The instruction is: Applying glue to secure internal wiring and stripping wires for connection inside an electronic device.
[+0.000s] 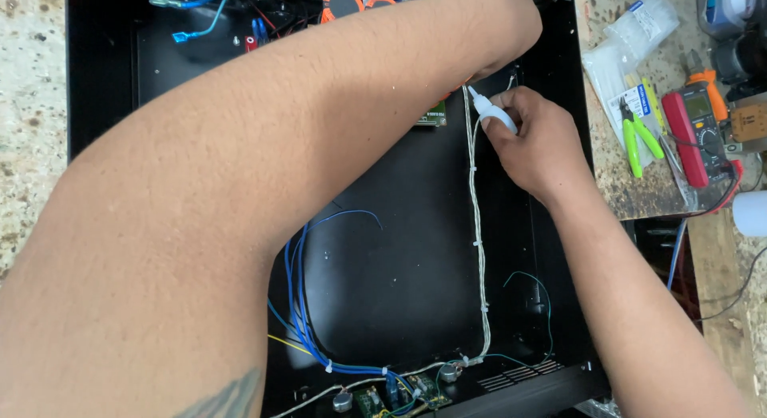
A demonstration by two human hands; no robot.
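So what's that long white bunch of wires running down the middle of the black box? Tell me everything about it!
The white wire bundle is several thin pale wires twisted together, cinched at intervals by small white ties. It lies on the floor of the black metal case, running from the hands down to the bottom edge, where it bends left toward small green circuit boards. At its top, the right hand presses a small white tube against it, while the left hand meets it there.

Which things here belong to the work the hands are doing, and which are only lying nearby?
In use:
- right hand holding small white nozzle tube
- left hand at the top of the long white tied wire bundle
- black metal case

Lying about:
- green-handled cutters
- red multimeter
- clear plastic bags
- blue wires
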